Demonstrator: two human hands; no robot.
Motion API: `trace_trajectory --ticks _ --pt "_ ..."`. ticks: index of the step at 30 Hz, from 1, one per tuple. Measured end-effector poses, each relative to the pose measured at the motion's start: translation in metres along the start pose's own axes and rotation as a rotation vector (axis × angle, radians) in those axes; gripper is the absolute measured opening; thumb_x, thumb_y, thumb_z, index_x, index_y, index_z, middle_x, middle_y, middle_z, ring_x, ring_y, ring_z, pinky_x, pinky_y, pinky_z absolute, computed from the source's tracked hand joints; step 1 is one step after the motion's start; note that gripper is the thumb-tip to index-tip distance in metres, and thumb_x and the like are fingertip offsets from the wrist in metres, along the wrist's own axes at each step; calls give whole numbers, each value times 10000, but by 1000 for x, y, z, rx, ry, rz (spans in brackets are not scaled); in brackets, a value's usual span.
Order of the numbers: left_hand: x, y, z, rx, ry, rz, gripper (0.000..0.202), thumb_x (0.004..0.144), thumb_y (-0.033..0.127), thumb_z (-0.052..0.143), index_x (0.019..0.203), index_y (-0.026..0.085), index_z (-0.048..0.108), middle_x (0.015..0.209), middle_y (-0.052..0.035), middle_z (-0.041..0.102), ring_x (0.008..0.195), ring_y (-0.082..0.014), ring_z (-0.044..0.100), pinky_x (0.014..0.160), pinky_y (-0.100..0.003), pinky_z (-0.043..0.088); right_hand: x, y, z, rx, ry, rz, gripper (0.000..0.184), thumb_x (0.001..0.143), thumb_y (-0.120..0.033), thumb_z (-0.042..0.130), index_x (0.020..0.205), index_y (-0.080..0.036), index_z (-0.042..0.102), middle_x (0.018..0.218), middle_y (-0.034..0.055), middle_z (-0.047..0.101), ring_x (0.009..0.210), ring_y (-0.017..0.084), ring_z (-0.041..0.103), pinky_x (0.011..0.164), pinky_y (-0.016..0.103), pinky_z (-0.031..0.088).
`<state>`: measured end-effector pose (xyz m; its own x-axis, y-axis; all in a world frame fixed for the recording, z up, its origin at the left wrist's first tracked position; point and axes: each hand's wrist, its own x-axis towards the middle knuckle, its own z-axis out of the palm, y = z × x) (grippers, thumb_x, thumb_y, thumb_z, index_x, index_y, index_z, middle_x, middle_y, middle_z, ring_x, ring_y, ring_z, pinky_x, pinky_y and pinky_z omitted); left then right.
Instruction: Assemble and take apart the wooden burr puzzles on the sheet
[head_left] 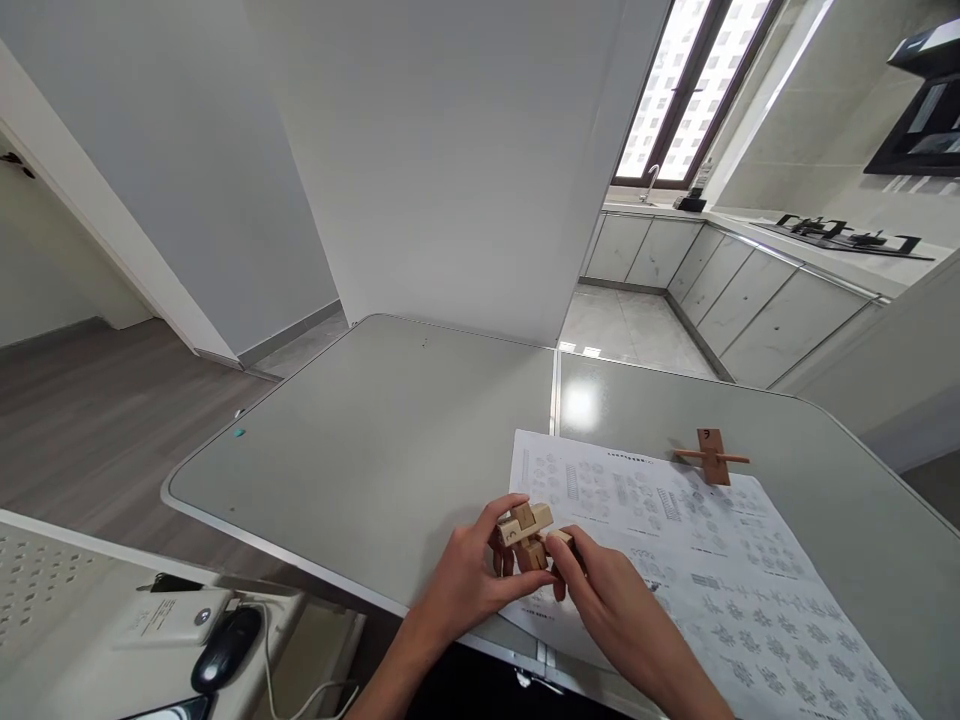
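Observation:
Both my hands hold a small wooden interlocking puzzle point(526, 535) just above the near edge of the grey table point(375, 440). My left hand point(469, 580) curls its fingers around the puzzle's left side. From the right, my right hand point(607, 600) pinches one of its wooden pieces. The puzzle sits over the near left corner of a large printed instruction sheet point(712, 570). A second, darker wooden cross-shaped puzzle point(711, 456) lies at the sheet's far edge, well away from both hands.
A computer mouse point(225, 648) and a white box point(176, 617) sit on a lower white desk at the bottom left. A white partition wall point(450, 170) rises behind the table. Kitchen cabinets point(750, 290) and a window point(697, 80) stand at the right.

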<state>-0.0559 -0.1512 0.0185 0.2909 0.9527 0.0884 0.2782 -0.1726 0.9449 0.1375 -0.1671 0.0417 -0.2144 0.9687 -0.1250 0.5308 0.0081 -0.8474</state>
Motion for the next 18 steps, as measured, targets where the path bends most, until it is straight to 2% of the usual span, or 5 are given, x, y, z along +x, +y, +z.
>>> trace_trajectory --ticks 6,11,18 --pt "-1 -1 1 -16 -21 20 694 818 488 841 1423 281 572 834 8 692 663 -162 594 691 -277 519 -2 2 2 -16 86 -49 435 1065 -587 430 791 -269 546 697 17 676 598 213 583 609 319 359" --pt "-1 -2 3 -16 -4 26 705 812 481 850 1428 286 568 843 5 701 668 -162 603 687 -275 525 -3 5 7 -11 143 -26 477 1036 -652 443 760 -272 526 651 10 618 543 196 482 565 306 325" --pt "-1 -4 3 17 -23 40 703 829 474 838 1438 263 556 820 9 693 661 -158 598 672 -266 522 -5 1 19 -100 288 -45 489 1017 -680 449 758 -276 546 668 40 669 549 222 546 580 318 319"
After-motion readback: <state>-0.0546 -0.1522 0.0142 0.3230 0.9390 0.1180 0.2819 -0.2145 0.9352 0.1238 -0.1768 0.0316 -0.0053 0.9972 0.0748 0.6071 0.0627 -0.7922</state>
